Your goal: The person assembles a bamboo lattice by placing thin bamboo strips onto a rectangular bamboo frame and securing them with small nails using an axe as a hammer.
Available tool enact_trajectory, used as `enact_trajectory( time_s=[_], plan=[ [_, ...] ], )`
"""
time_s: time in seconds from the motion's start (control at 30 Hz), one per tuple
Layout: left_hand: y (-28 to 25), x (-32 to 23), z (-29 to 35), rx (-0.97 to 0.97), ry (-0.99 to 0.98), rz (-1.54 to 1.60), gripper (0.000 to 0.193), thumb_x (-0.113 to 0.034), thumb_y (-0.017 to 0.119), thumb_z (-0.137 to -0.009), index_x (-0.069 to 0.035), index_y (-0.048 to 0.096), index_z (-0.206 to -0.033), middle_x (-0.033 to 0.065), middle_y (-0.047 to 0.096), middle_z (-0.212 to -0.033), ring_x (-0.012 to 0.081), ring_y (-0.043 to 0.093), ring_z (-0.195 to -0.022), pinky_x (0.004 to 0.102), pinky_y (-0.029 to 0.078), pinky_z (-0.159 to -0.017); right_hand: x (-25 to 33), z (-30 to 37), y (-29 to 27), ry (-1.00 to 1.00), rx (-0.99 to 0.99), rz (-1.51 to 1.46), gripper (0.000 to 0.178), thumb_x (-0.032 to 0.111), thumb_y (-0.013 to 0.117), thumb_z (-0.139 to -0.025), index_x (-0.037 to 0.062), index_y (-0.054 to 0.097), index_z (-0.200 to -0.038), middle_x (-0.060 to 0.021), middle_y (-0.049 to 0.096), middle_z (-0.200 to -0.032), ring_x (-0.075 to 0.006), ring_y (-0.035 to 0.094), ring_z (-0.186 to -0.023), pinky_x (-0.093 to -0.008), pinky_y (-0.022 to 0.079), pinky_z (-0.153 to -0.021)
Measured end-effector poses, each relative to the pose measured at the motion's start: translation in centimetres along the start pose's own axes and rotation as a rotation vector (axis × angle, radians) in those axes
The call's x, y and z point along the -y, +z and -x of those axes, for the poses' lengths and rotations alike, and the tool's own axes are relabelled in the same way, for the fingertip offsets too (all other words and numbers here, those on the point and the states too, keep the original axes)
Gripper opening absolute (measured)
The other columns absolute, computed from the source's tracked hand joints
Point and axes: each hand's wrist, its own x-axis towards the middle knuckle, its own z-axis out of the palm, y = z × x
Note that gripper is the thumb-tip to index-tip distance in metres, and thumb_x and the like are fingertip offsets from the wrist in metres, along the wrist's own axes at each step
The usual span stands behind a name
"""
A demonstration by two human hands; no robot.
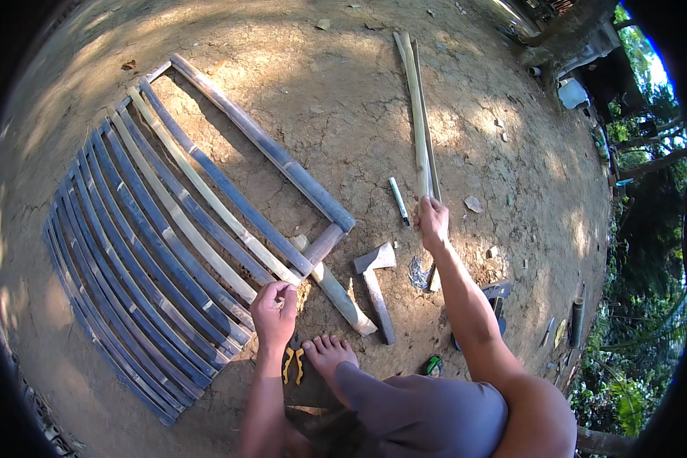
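My right hand (433,223) is closed around the near end of two long split bamboo slats (418,114), which stretch away from me over the ground. My left hand (275,311) is curled closed beside the slat ends of a bamboo panel (160,221). Whatever its fingers may pinch is too small to make out. Dark and pale slats lie side by side across the panel's frame, and a thick bamboo pole (263,141) forms its right side. Between my hands an axe (375,286) with a short handle rests on the soil. A white marker pen (398,200) lies left of my right hand.
Yellow-handled pliers (292,362) lie beside my bare foot (330,355). A small heap of nails (419,272) is under my right forearm, with a hammer-like tool (496,290) to its right. A pale bamboo piece (342,298) sticks out under the panel's corner. Greenery borders the right.
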Motion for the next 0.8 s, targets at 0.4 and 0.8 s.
enact_trajectory(
  time_s=[0.4, 0.8],
  plan=[
    [0.1, -10.0, -9.0, 0.204, -0.285, 0.642, 0.047, -0.034, 0.058, -0.109, 0.004, 0.056, -0.139, 0.0175, 0.069, -0.128, 0.0245, 0.07, -0.114, 0.039, 0.057, -0.098, 3.2, 21.0, 4.5, -0.369, 0.408, 0.08, 0.043, 0.013, 0.083, -0.09, -0.0008, 0.07, -0.129, -0.0088, 0.071, -0.104, -0.0157, 0.066, -0.092, -0.03, 0.053, -0.082],
    [-13.3, -18.5, 0.6, -0.199, 0.04, 0.678, 0.018, -0.017, 0.067, -0.104, -0.006, 0.061, -0.117, 0.0059, 0.072, -0.1, 0.0184, 0.074, -0.089, 0.0354, 0.063, -0.077, 17.1, 27.0, 3.5, -0.326, 1.19, -0.012, 0.026, 0.02, 0.057, -0.11, 0.001, 0.067, -0.124, -0.0026, 0.073, -0.086, -0.0071, 0.063, -0.063, -0.0242, 0.051, -0.057]
  ],
)
